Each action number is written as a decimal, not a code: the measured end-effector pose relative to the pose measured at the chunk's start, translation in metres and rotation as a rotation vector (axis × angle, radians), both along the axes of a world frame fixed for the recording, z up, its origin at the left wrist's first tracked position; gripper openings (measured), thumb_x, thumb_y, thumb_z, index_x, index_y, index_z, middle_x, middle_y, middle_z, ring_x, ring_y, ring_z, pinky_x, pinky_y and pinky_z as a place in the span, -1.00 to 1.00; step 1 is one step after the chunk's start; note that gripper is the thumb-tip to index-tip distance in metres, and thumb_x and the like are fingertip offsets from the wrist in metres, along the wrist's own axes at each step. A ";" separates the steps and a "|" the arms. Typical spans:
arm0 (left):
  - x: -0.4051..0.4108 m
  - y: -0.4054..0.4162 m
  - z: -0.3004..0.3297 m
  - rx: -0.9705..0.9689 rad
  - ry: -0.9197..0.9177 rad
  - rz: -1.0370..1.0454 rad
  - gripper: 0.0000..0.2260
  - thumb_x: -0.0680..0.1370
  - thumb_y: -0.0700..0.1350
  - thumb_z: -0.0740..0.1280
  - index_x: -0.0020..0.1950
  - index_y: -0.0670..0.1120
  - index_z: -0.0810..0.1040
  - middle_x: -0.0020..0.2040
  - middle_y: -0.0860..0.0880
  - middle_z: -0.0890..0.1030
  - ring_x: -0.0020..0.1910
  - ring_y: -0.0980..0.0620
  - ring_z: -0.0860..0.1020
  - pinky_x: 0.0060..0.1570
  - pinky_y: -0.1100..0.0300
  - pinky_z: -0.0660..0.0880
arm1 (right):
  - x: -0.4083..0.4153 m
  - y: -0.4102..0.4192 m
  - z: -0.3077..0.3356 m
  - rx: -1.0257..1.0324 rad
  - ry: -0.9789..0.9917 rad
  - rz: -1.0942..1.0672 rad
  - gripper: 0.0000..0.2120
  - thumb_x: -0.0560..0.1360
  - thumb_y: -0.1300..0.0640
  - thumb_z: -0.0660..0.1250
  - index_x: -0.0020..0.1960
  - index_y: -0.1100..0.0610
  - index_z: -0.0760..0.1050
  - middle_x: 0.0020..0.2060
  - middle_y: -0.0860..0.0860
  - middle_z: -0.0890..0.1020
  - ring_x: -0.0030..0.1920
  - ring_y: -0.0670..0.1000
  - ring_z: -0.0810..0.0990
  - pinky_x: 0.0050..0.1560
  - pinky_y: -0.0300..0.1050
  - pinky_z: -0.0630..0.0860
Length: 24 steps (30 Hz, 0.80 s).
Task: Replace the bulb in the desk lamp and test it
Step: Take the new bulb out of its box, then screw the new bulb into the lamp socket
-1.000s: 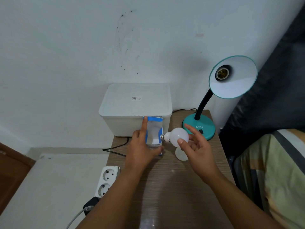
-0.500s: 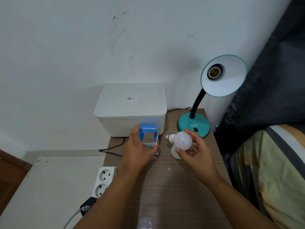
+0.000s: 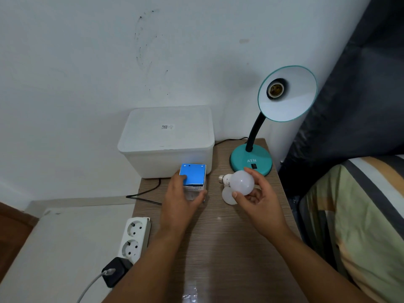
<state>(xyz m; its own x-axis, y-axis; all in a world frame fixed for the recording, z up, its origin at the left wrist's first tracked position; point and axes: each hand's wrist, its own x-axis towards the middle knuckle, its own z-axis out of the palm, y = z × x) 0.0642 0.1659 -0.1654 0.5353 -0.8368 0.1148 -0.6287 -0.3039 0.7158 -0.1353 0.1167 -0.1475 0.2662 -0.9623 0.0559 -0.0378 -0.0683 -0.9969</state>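
A teal desk lamp (image 3: pixel 251 161) stands at the back right of the wooden table, its shade (image 3: pixel 288 99) tilted towards me with the socket (image 3: pixel 275 88) bare. My right hand (image 3: pixel 258 200) holds a white bulb (image 3: pixel 241 182) just in front of the lamp base, its screw cap pointing left. A second white bulb (image 3: pixel 227 196) lies on the table under it, mostly hidden. My left hand (image 3: pixel 179 200) grips a small blue and white bulb box (image 3: pixel 193 178), blue flap on top, standing on the table.
A white lidded plastic bin (image 3: pixel 166 136) sits at the back of the wooden table (image 3: pixel 218 248). A white power strip (image 3: pixel 134 237) with a black plug lies at the table's left edge. Black cords run behind. A striped bed edge (image 3: pixel 354 215) borders the right.
My left hand has lowered the box to the table and its blue flap now covers the top. My right hand has drawn the bulb slightly away from the box.
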 end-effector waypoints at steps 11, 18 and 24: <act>-0.005 -0.003 0.005 0.019 0.081 0.067 -0.44 0.44 0.08 0.55 0.32 -0.06 0.40 0.28 -0.05 0.50 0.29 -0.02 0.46 0.05 0.17 0.40 | -0.014 0.003 0.003 -0.029 0.034 -0.062 -0.41 0.40 0.18 0.54 0.33 -0.17 0.42 0.30 -0.13 0.48 0.17 -0.03 0.62 0.05 -0.17 0.63; -0.007 -0.002 0.018 0.040 0.108 0.055 -0.34 0.39 0.05 0.60 0.37 -0.06 0.36 0.32 -0.09 0.45 0.33 -0.07 0.42 0.10 0.15 0.36 | -0.032 0.019 0.027 -0.062 0.139 -0.127 -0.41 0.40 0.10 0.54 0.37 -0.10 0.43 0.14 -0.26 0.51 0.09 -0.18 0.57 -0.01 -0.33 0.58; -0.013 0.007 0.039 -0.007 -0.013 0.067 -0.27 0.41 0.00 0.57 0.49 -0.06 0.32 0.40 -0.08 0.44 0.39 -0.08 0.40 0.27 0.09 0.38 | -0.051 0.023 0.038 -0.117 0.104 -0.176 -0.46 0.38 0.13 0.56 0.29 -0.10 0.46 0.22 -0.15 0.53 0.09 -0.19 0.60 0.03 -0.31 0.59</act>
